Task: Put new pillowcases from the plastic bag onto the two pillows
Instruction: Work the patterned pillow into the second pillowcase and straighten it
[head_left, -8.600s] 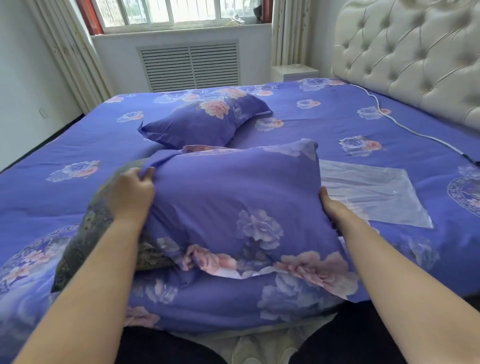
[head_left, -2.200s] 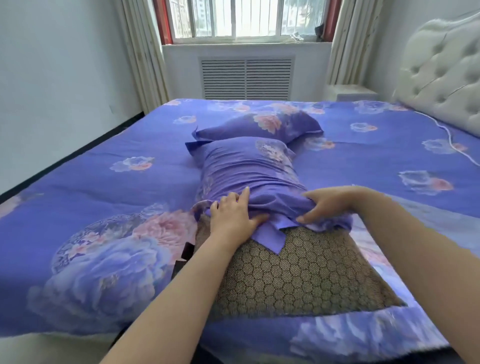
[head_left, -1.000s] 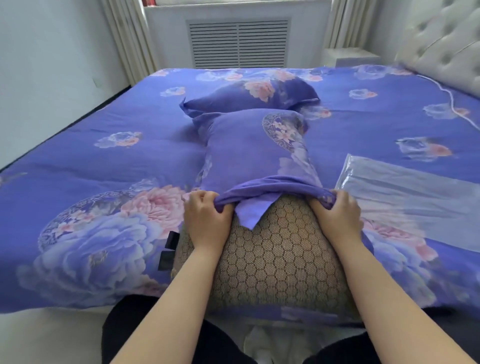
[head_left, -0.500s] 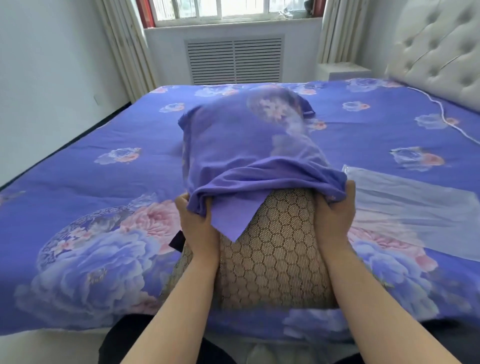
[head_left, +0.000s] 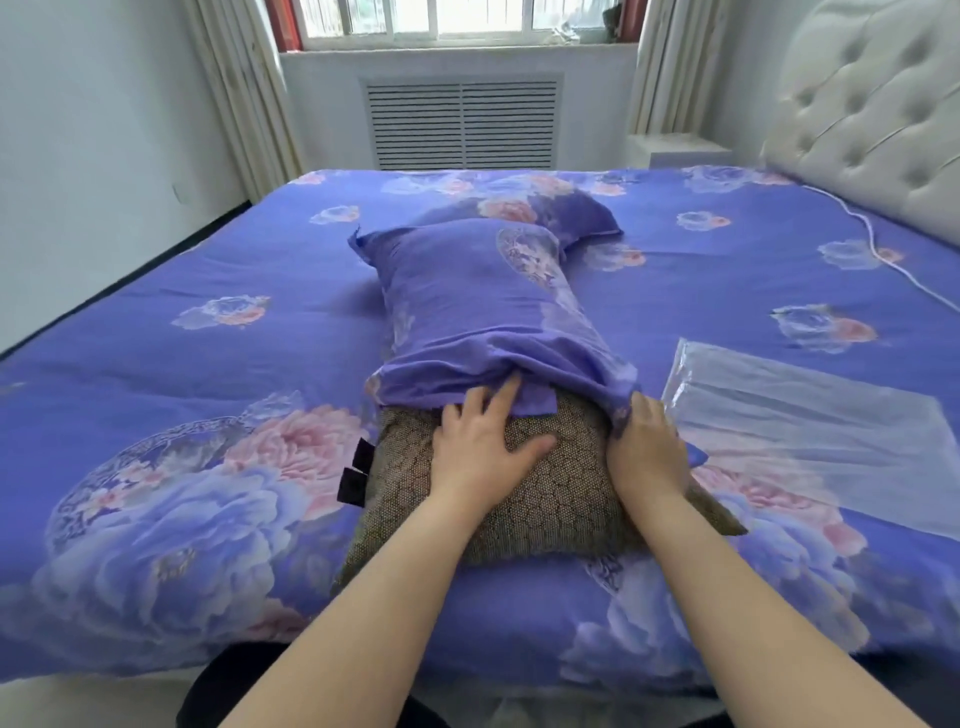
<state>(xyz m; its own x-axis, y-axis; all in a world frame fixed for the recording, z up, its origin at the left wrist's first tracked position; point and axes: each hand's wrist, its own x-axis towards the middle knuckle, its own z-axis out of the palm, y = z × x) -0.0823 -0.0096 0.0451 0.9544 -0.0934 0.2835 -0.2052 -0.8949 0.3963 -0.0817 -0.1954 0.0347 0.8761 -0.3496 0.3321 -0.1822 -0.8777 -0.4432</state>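
Two hands work at the near pillow (head_left: 545, 499), a brown honeycomb-patterned one lying on the bed (head_left: 156, 364) with its far part inside a purple floral pillowcase (head_left: 467, 296) and its near part bare. Left hand (head_left: 485, 452) lies flat on top of that pillow, fingers (head_left: 501, 397) straight and spread, their tips touching the pillowcase's loose inner flap and holding nothing. Right hand (head_left: 647, 449) sits at the pillow's right edge, its fingers curled round the pillowcase hem there. Beyond this pillow, touching its far end, lies the second pillow (head_left: 550, 208), fully covered in the same floral cloth. Right of the near pillow, just beside the right hand, the clear plastic bag (head_left: 810, 415) lies flat on the bed. Further right of the pillow a white cable (head_left: 878, 249) trails across the bed toward the tufted headboard (head_left: 872, 114).
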